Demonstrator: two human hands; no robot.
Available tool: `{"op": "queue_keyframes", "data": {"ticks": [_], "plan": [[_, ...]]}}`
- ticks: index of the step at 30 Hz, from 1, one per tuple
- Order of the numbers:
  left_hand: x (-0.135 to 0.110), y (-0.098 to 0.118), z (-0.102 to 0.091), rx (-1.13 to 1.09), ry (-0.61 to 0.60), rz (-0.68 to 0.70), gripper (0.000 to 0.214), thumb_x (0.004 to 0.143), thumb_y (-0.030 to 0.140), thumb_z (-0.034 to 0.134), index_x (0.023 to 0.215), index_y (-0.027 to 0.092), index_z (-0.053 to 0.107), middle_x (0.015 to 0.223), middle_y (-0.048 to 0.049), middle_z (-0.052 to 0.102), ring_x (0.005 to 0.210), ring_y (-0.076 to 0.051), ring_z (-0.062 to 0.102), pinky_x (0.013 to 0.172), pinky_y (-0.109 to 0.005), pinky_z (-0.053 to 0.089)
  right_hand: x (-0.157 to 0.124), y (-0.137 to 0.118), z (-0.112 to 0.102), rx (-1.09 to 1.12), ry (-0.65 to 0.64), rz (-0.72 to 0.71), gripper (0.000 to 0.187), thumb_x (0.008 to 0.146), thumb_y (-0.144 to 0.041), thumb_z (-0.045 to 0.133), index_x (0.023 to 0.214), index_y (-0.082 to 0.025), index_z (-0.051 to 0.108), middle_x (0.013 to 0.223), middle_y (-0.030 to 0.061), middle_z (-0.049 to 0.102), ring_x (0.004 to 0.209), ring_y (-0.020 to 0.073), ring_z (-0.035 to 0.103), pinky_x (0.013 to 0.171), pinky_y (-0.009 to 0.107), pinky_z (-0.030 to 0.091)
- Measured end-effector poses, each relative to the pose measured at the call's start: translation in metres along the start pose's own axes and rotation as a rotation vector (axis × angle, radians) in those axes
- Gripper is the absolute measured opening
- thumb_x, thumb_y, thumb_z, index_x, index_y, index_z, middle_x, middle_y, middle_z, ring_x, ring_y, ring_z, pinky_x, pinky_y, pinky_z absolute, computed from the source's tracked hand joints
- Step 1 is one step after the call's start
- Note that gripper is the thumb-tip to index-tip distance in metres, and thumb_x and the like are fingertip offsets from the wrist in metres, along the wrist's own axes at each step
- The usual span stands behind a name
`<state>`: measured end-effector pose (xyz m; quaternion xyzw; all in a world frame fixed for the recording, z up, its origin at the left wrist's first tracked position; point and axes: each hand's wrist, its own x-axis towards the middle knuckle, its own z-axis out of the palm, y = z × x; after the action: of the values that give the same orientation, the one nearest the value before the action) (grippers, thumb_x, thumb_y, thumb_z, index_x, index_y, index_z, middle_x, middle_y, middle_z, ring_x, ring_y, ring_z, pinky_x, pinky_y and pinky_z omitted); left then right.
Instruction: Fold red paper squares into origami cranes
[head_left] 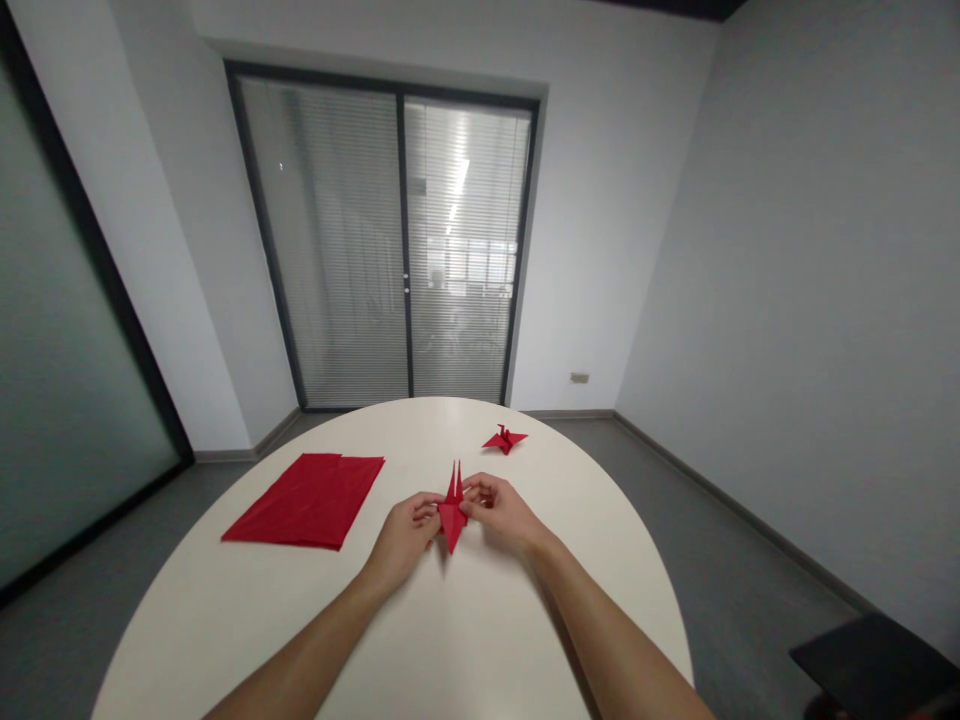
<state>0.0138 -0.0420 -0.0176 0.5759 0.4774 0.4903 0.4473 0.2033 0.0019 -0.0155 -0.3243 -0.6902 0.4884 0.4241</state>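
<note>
Between my two hands is a partly folded red origami crane (452, 522), with two thin points standing up away from me and a broad point aimed toward me. My left hand (409, 532) pinches its left edge between thumb and fingers. On the opposite edge, my right hand (504, 510) grips it the same way. A finished red paper crane (505, 440) with spread wings sits farther back, just beyond my right hand. To the left of my left hand lies a stack of red paper sheets (304, 505).
All of this is on a round cream table (405, 650) whose curved edge runs around my arms. A dark flat-topped piece of furniture (881, 660) stands at the lower right. Behind the table is a glass door with blinds (337, 250).
</note>
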Motion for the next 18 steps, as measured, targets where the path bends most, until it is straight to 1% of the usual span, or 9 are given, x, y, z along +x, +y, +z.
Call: {"op": "queue_keyframes", "data": {"ticks": [3, 5, 8, 10, 15, 18], "plan": [[-0.002, -0.001, 0.0, 0.095, -0.025, 0.12, 0.027, 0.076, 0.03, 0.065, 0.099, 0.016, 0.072, 0.088, -0.0083, 0.076, 0.08, -0.021, 0.07, 0.073, -0.03, 0.05, -0.001, -0.006, -0.002, 0.02, 0.035, -0.051, 0.049, 0.076, -0.029, 0.074, 0.123, -0.021, 0.059, 0.093, 0.0034, 0.069, 0.08, 0.0162, 0.065, 0.076, 0.031, 0.049], [-0.004, 0.001, -0.001, 0.145, -0.037, 0.164, 0.025, 0.078, 0.027, 0.063, 0.099, 0.018, 0.074, 0.093, -0.0078, 0.077, 0.084, -0.022, 0.07, 0.079, -0.032, 0.051, -0.002, -0.01, -0.004, -0.01, 0.069, -0.1, 0.049, 0.078, -0.03, 0.073, 0.124, -0.022, 0.059, 0.095, 0.0041, 0.069, 0.085, 0.0171, 0.065, 0.079, 0.032, 0.049], [-0.007, 0.005, 0.0, 0.18, -0.033, 0.179, 0.025, 0.08, 0.027, 0.062, 0.1, 0.02, 0.075, 0.097, -0.0076, 0.077, 0.086, -0.023, 0.071, 0.08, -0.032, 0.052, -0.002, -0.015, -0.007, -0.072, 0.134, -0.15, 0.035, 0.082, -0.036, 0.071, 0.112, -0.02, 0.064, 0.092, 0.0049, 0.069, 0.087, 0.0183, 0.065, 0.08, 0.033, 0.048], [-0.008, 0.007, -0.001, 0.183, -0.009, 0.181, 0.026, 0.079, 0.028, 0.063, 0.101, 0.02, 0.075, 0.096, -0.0076, 0.077, 0.087, -0.024, 0.071, 0.079, -0.032, 0.053, -0.002, -0.016, -0.009, -0.075, 0.165, -0.15, 0.031, 0.081, -0.041, 0.072, 0.103, -0.02, 0.066, 0.089, 0.0049, 0.069, 0.084, 0.0184, 0.065, 0.079, 0.033, 0.049], [-0.006, 0.006, -0.003, 0.192, 0.045, 0.189, 0.024, 0.08, 0.03, 0.063, 0.098, 0.02, 0.074, 0.094, -0.0072, 0.077, 0.084, -0.023, 0.071, 0.078, -0.032, 0.053, -0.001, -0.015, -0.009, -0.016, 0.172, -0.155, 0.031, 0.081, -0.048, 0.072, 0.089, -0.019, 0.063, 0.083, 0.0041, 0.068, 0.078, 0.0178, 0.064, 0.075, 0.032, 0.049], [-0.005, 0.004, -0.003, 0.2, 0.075, 0.184, 0.023, 0.079, 0.031, 0.064, 0.097, 0.02, 0.073, 0.093, -0.0074, 0.077, 0.085, -0.023, 0.071, 0.079, -0.032, 0.053, -0.002, -0.015, -0.009, -0.071, 0.162, -0.143, 0.032, 0.082, -0.05, 0.069, 0.083, -0.019, 0.063, 0.079, 0.004, 0.068, 0.075, 0.0175, 0.063, 0.073, 0.031, 0.049]]}}
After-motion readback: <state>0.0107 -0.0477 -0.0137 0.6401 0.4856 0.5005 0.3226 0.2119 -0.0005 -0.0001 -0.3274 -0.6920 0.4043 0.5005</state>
